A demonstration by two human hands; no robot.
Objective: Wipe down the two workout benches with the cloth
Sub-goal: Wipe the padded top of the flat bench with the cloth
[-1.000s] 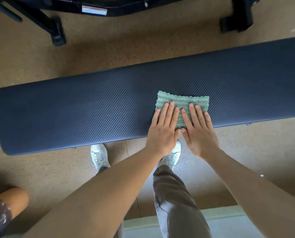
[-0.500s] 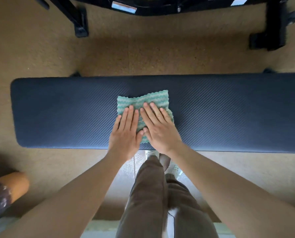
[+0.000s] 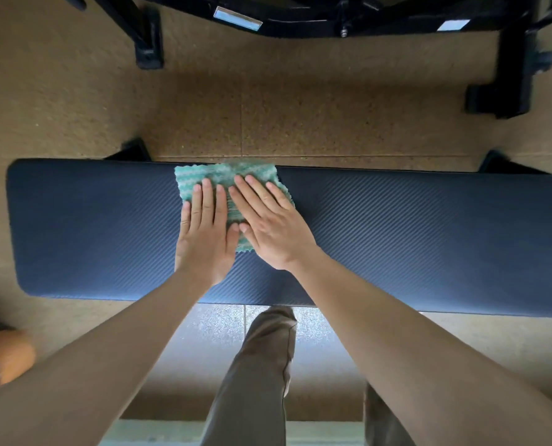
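From the head camera, you looked straight down at a long, dark blue padded workout bench with a ribbed top (image 3: pixel 397 233). It ran from 9 o'clock to 3 o'clock across the picture. The green and white wavy-striped cloth (image 3: pixel 223 177) lay on the bench a little toward 9 o'clock from the middle, right up at the far edge, the 12 o'clock side. Its top edge looked to be at or just past that edge.

Your left hand (image 3: pixel 205 235) was flat and open, fingers straight, pressing down on the cloth. Your right hand (image 3: pixel 273 226) was flat and open too, with its fingers angled toward 11 o'clock. The two hands touched side by side. Neither hand gripped the cloth; they only pushed on it.

Here is what could have gone wrong. The cloth was so near the far edge that one more push toward 12 o'clock could have slid it off onto the tan speckled floor (image 3: pixel 300 123), because flat hands cannot catch it. You leaned far over, so a slip could have tipped you forward. Your hands covered only part of the cloth, so it could have bunched up and missed spots.

At 12 o'clock stood a black metal frame (image 3: pixel 300 17), maybe the second bench, though I could not tell. It had not been wiped yet, I think. Your leg in brown trousers (image 3: pixel 255 375) stood at 6 o'clock.
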